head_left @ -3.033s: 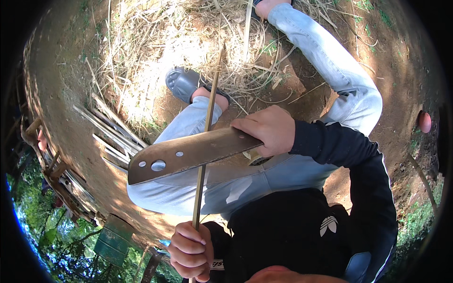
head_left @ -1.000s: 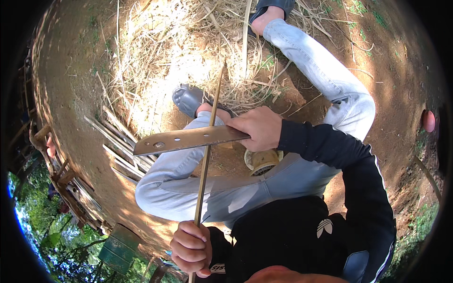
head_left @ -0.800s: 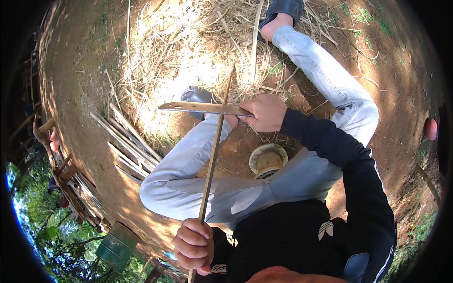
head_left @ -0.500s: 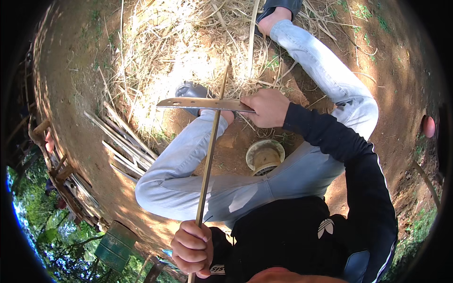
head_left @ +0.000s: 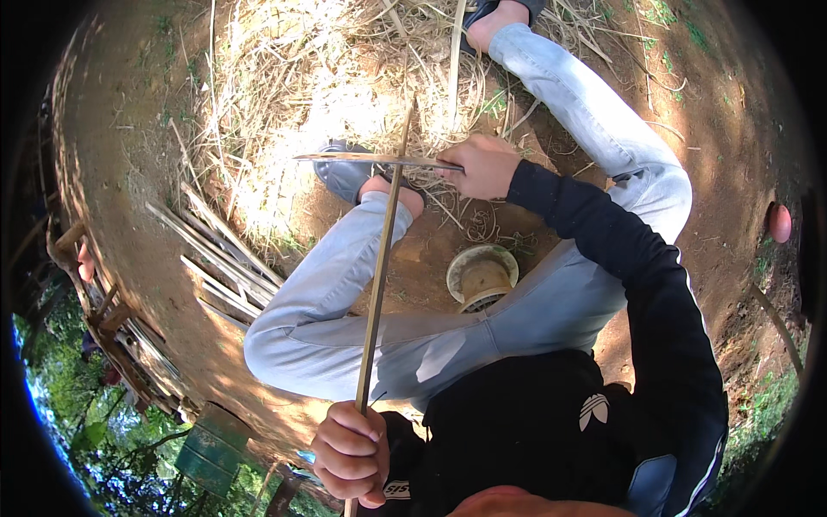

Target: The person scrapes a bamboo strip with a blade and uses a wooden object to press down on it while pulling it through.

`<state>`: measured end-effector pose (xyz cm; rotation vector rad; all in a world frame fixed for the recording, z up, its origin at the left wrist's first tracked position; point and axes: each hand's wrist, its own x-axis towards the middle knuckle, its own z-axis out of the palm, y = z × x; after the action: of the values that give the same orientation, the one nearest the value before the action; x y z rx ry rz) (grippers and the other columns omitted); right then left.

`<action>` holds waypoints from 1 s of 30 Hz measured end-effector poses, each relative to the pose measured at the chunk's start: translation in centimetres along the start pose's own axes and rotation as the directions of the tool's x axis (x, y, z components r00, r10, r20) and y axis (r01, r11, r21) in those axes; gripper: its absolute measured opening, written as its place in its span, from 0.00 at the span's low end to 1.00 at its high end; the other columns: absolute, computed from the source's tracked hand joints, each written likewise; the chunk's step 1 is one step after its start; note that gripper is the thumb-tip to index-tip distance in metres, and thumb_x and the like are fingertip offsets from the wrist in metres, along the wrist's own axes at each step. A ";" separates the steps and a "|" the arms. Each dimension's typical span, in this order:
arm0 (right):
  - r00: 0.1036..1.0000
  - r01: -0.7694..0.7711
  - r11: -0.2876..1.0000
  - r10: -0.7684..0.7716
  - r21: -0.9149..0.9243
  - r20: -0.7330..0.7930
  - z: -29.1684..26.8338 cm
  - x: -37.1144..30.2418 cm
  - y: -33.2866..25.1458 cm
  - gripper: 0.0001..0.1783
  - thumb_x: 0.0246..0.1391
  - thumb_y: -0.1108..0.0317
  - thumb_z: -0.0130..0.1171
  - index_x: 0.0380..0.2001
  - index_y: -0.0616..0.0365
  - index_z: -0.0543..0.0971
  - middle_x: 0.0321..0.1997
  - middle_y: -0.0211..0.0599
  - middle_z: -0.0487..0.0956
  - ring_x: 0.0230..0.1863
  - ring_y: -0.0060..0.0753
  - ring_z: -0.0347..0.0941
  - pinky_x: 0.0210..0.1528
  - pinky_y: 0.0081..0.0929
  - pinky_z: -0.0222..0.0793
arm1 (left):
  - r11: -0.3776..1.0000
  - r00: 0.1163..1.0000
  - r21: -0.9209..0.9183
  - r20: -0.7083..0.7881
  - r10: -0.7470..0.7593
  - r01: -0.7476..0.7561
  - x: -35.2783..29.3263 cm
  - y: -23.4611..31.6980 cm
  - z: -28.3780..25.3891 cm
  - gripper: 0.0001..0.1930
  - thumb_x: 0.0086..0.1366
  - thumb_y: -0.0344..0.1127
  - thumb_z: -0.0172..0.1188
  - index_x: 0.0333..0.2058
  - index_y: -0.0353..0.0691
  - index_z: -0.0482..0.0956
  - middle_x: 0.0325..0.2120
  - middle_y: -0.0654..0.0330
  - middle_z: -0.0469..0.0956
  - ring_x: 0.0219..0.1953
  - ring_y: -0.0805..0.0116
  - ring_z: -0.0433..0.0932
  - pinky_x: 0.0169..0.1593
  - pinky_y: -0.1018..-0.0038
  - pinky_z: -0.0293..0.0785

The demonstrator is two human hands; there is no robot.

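Note:
My left hand [head_left: 349, 455] is wrapped round the lower end of a long, narrow bamboo strip [head_left: 380, 284], which slants up and away from me over my left leg. In my right hand [head_left: 484, 165] is a long flat knife blade [head_left: 357, 158], held by its right end and pointing left. The blade lies across the strip's upper part, seen nearly edge-on. Beyond that crossing, the strip's thin tip hangs over pale shavings [head_left: 284, 95] on the ground. The fingertips of my right hand are partly hidden.
A round, pale container [head_left: 482, 274] sits on the ground between my legs. Several cut strips [head_left: 220, 254] lie left of my bent left knee. A reddish round thing [head_left: 779, 223] is at the far right. At the far left are stacked wood pieces [head_left: 112, 319] and a green panel [head_left: 213, 448].
My right hand has moved up along the strip, away from me, with the knife. Its blade has turned from showing its flat side to nearly edge-on. My left hand stays in place.

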<state>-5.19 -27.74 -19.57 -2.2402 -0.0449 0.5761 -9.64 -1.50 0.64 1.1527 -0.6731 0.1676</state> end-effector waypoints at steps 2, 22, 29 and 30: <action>0.999 -0.051 0.996 0.052 -0.076 0.011 0.1 0.1 -0.9 0.15 0.44 0.65 0.58 0.38 0.54 0.80 0.25 0.43 0.79 0.30 0.47 0.78 0.33 0.44 0.72 | 1.000 1.000 -0.025 0.002 0.018 -0.017 -0.2 -0.3 -0.1 0.20 0.59 0.38 0.64 0.13 0.50 0.64 0.07 0.75 0.60 0.10 0.80 0.57 0.23 0.81 0.61; 0.996 0.084 0.991 -0.084 -0.107 0.005 0.2 0.7 -1.6 0.12 0.42 0.64 0.55 0.31 0.54 0.82 0.25 0.46 0.80 0.31 0.50 0.78 0.34 0.44 0.74 | 0.999 0.998 0.002 -0.016 -0.054 0.054 -0.6 1.0 -0.8 0.18 0.58 0.38 0.62 0.14 0.53 0.63 0.10 0.77 0.59 0.14 0.82 0.57 0.28 0.81 0.59; 0.998 -0.051 0.977 0.059 -0.207 0.036 -0.4 2.0 1.1 0.12 0.42 0.66 0.57 0.34 0.54 0.79 0.25 0.42 0.80 0.29 0.48 0.78 0.32 0.44 0.72 | 0.998 0.999 -0.045 0.037 -0.037 0.039 0.0 0.1 -1.5 0.19 0.57 0.37 0.62 0.13 0.53 0.63 0.09 0.77 0.59 0.12 0.82 0.57 0.27 0.81 0.59; 1.000 0.014 0.985 -0.010 -0.174 0.024 -0.9 1.5 -0.2 0.12 0.41 0.65 0.56 0.31 0.53 0.81 0.25 0.42 0.81 0.31 0.45 0.80 0.35 0.43 0.75 | 0.999 0.999 -0.040 0.005 -0.037 0.037 -0.2 0.0 -0.8 0.19 0.57 0.37 0.63 0.13 0.53 0.63 0.08 0.77 0.58 0.12 0.82 0.56 0.26 0.81 0.59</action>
<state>-3.48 -27.89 -19.51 -2.4012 -0.1245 0.6116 -9.46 -0.74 0.38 1.1266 -0.6556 0.1198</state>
